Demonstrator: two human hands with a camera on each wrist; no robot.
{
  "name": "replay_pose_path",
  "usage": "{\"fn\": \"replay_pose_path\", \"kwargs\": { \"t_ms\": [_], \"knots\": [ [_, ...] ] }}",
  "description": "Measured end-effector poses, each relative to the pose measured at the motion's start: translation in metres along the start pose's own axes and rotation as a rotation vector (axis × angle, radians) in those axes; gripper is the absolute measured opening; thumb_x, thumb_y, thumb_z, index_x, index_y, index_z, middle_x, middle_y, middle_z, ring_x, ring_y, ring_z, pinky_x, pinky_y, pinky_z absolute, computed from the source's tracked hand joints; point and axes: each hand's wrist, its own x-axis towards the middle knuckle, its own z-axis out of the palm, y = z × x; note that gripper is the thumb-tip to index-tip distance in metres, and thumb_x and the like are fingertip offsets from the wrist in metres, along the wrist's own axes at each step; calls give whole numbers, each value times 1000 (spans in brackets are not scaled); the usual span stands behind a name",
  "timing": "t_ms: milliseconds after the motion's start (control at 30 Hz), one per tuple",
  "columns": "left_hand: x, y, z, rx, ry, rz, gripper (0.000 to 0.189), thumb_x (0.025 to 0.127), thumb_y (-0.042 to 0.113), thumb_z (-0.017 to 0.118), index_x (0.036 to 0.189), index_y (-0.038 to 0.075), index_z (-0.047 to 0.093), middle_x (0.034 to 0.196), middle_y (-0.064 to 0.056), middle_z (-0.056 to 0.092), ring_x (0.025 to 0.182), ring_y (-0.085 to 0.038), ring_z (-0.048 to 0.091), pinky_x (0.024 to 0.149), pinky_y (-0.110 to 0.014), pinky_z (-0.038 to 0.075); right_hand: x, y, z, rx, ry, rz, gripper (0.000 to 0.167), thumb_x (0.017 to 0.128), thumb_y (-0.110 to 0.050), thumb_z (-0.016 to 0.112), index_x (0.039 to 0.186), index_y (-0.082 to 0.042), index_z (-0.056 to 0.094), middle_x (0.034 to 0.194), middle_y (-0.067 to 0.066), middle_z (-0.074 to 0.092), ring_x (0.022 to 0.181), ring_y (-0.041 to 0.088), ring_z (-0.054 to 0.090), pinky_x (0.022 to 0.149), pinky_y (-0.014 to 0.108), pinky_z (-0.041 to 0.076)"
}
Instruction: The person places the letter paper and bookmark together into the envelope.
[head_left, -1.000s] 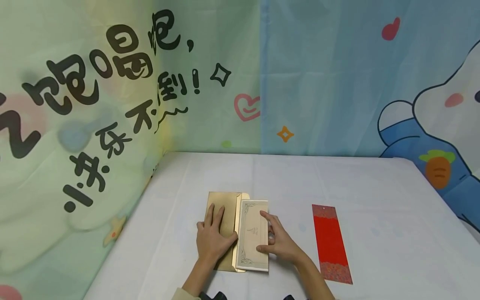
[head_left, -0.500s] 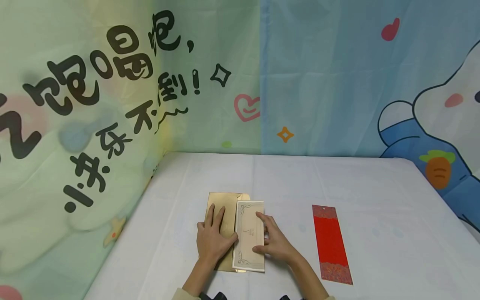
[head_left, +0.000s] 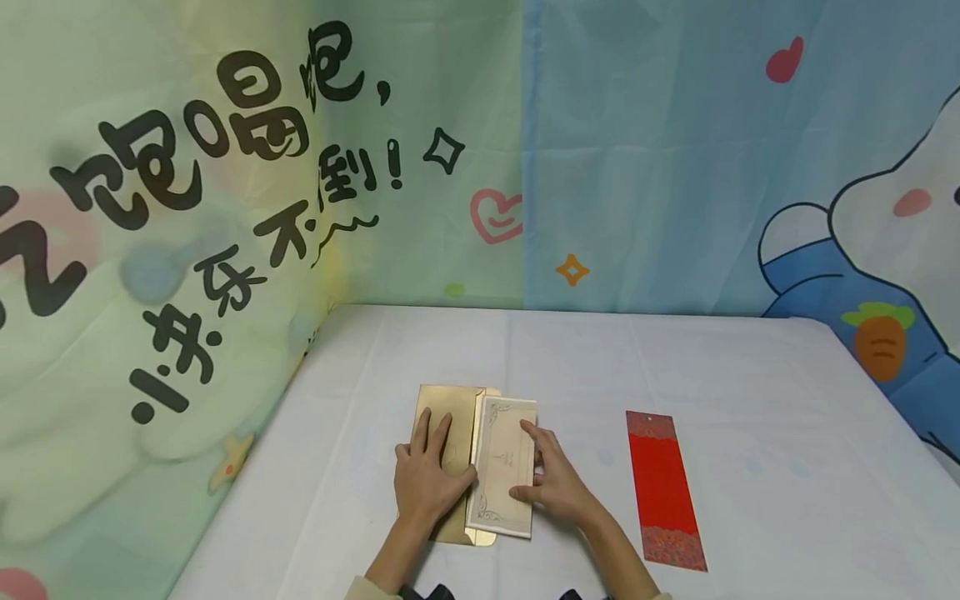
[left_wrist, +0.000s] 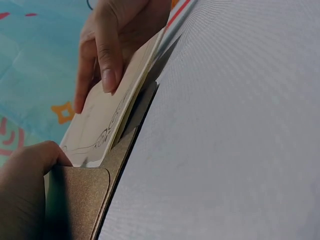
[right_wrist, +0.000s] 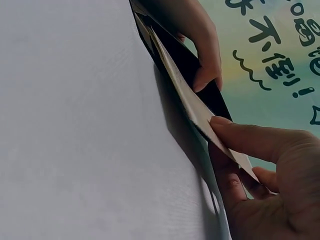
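Note:
A gold envelope (head_left: 452,433) lies on the white table, its open side facing right with a flap beneath. My left hand (head_left: 430,479) rests on it with fingers spread, and the thumb (left_wrist: 51,152) bends over the mouth's edge. In the right wrist view, the envelope's mouth gapes. A cream card (head_left: 504,467) with an ornate printed border, made of several layers, lies slightly tilted over the flap at that mouth. My right hand (head_left: 558,483) pinches the card's right edge, thumb on top and other fingers beneath, partly hidden.
A red strip (head_left: 662,475) with patterned ends and a small hole lies to the right on the white tablecloth (head_left: 780,450). Printed cloth backdrops (head_left: 637,150) stand along the left and back of the table.
The card first slid left toward the envelope's mouth with my right hand, then came back right, its near end turned slightly left. My left hand has stayed in place on the envelope.

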Motion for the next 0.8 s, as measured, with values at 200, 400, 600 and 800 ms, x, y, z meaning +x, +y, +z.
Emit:
{"fn": "replay_pose_path", "kwargs": {
  "t_ms": [200, 400, 600, 800],
  "knots": [
    [0, 0, 0, 7, -2, 2, 78, 62, 52, 63, 134, 25, 51, 145, -6, 34, 72, -26, 39, 55, -28, 32, 3, -4, 2, -41, -13, -14, 101, 61, 17, 73, 145, -2, 20, 136, 20, 25, 95, 29, 48, 66, 28, 52],
    [0, 0, 1, 6, -10, -4, 77, 63, 53, 63, 134, 25, 50, 146, -6, 34, 72, -25, 39, 54, -28, 32, 6, -5, 6, -65, -21, -12, 102, 60, 17, 74, 145, -1, 19, 135, 20, 26, 94, 28, 48, 65, 27, 52],
    [1, -1, 1, 0, -5, -7, 77, 62, 51, 63, 133, 26, 51, 145, -5, 34, 72, -24, 39, 54, -28, 32, 10, -6, 12, -72, -71, -51, 102, 61, 13, 75, 144, 0, 18, 131, 21, 27, 91, 27, 50, 65, 28, 52],
    [0, -1, 1, 12, -10, -5, 77, 62, 53, 63, 133, 26, 51, 145, -5, 35, 72, -24, 39, 54, -27, 32, 13, -6, 19, -244, -101, -100, 98, 64, 1, 79, 143, 1, 20, 126, 18, 32, 80, 18, 50, 66, 25, 49]
  ]
}}
